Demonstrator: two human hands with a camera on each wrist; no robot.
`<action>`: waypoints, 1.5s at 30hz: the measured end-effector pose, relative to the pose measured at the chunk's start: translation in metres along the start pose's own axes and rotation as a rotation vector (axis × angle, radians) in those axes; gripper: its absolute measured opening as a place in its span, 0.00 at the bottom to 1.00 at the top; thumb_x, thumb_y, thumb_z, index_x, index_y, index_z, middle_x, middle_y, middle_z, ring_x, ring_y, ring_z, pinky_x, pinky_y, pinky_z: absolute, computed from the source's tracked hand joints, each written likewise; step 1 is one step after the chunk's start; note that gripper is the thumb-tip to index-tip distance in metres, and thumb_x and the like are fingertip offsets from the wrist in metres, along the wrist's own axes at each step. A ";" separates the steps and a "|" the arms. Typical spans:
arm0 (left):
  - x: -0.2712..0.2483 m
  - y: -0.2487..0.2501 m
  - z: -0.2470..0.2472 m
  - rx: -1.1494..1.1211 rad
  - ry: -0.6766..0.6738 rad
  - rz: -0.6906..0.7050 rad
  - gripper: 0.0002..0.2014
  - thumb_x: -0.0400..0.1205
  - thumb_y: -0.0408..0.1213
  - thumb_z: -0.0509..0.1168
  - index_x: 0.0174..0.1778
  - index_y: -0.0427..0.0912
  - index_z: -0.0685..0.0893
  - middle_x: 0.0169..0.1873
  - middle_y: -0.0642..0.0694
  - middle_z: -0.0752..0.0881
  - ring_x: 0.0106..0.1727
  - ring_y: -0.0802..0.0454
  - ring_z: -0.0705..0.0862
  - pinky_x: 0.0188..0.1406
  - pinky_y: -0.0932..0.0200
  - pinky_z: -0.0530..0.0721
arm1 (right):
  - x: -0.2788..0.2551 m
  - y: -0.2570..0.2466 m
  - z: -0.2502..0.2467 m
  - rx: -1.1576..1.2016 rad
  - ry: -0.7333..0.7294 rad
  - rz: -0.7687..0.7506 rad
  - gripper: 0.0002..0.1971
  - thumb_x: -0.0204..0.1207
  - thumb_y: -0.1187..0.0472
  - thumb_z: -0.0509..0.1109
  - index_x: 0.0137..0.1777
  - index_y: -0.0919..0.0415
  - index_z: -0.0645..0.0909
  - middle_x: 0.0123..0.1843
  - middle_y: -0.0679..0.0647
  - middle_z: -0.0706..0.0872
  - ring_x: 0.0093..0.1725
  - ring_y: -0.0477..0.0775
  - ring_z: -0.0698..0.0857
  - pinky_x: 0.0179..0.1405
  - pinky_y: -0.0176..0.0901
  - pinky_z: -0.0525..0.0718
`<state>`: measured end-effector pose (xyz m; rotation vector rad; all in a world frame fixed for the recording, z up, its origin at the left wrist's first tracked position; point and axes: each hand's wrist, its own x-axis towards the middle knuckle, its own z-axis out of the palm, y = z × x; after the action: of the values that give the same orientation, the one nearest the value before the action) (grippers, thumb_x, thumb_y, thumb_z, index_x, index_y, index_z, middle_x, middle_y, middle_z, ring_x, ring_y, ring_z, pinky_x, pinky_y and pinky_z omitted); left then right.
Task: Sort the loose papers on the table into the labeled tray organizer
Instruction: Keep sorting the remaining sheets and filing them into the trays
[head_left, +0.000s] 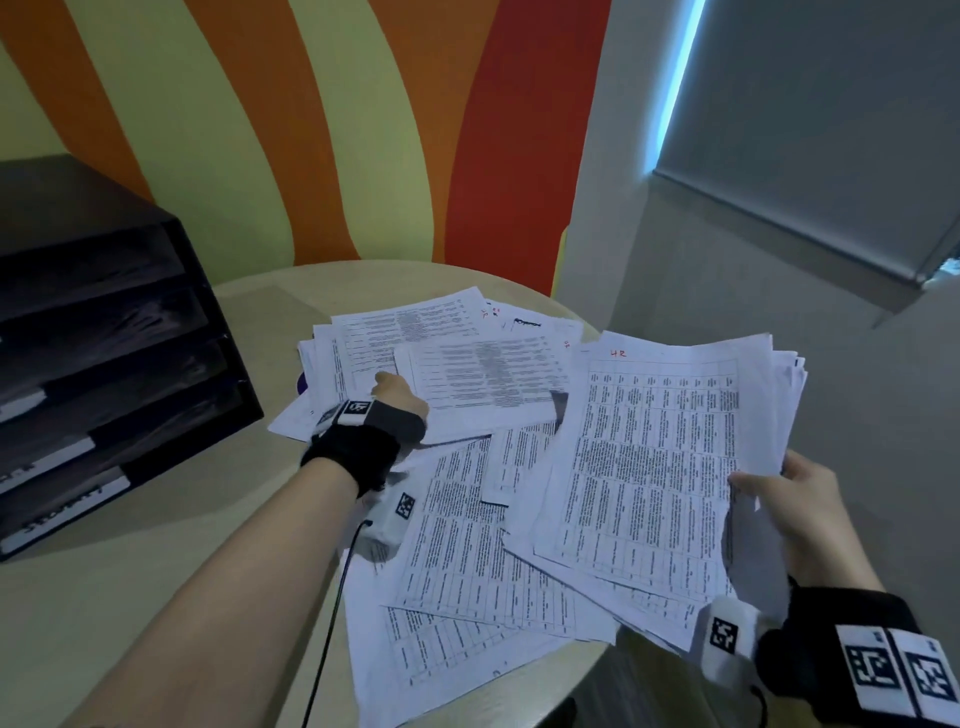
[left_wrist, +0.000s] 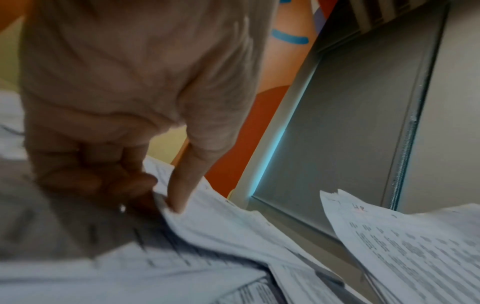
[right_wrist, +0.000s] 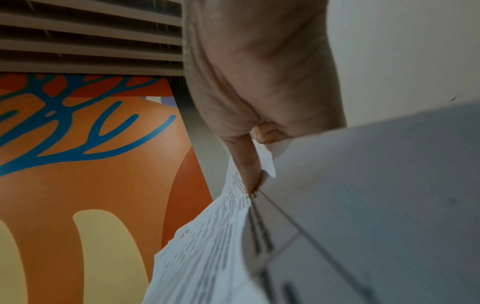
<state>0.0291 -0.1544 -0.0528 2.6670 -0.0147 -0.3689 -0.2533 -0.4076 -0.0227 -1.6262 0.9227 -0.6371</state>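
My right hand (head_left: 802, 512) grips a thick stack (head_left: 670, 467) of printed sheets by its near right edge, thumb on top, fingers curled beneath. The top sheet carries "HR" in red pen, so I judge this stack is a sorted batch held off the table (head_left: 130, 597) to keep it apart from the rest.

My left hand (head_left: 397, 395) reaches into the loose papers (head_left: 467, 384) spread across the round table. It pinches the edge of one sheet there, probably to lift it and read its mark.

The organizer (head_left: 104, 374), a dark set of stacked trays with white label strips, stands at the table's left edge, well apart from both hands. Its labels are too blurred to read. Most papers are not yet in it, so the sort looks early.

The head view alone shows the organizer and the full spread of paper. The left wrist view alone shows the pinch itself: thumb (left_wrist: 179, 185) against a curled finger, a sheet edge between them. The right wrist view shows the thumb (right_wrist: 249, 164) pressing the stack's upper face, with the blank underside of the sheets filling the right.
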 end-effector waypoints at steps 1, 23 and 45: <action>-0.009 -0.009 -0.004 0.024 0.000 0.004 0.38 0.84 0.33 0.63 0.81 0.24 0.46 0.76 0.28 0.69 0.74 0.37 0.74 0.68 0.54 0.73 | -0.002 -0.002 -0.001 0.007 0.006 -0.003 0.15 0.74 0.81 0.65 0.54 0.64 0.82 0.39 0.52 0.85 0.36 0.51 0.82 0.34 0.40 0.76; -0.043 -0.038 -0.046 0.033 -0.031 0.463 0.38 0.74 0.51 0.76 0.75 0.39 0.70 0.64 0.41 0.81 0.65 0.42 0.80 0.64 0.47 0.78 | -0.007 -0.022 0.007 -0.066 -0.005 0.031 0.19 0.74 0.81 0.65 0.66 0.74 0.79 0.51 0.64 0.83 0.48 0.62 0.81 0.48 0.49 0.75; -0.007 -0.020 -0.002 0.544 -0.111 0.433 0.58 0.61 0.69 0.76 0.81 0.43 0.58 0.74 0.39 0.68 0.73 0.38 0.72 0.70 0.40 0.73 | 0.007 0.000 0.009 -0.133 -0.038 0.055 0.21 0.73 0.81 0.67 0.67 0.74 0.79 0.45 0.61 0.85 0.42 0.60 0.81 0.34 0.41 0.75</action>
<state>0.0216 -0.1353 -0.0579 3.0474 -0.8200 -0.4106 -0.2427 -0.4086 -0.0253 -1.7186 0.9962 -0.5136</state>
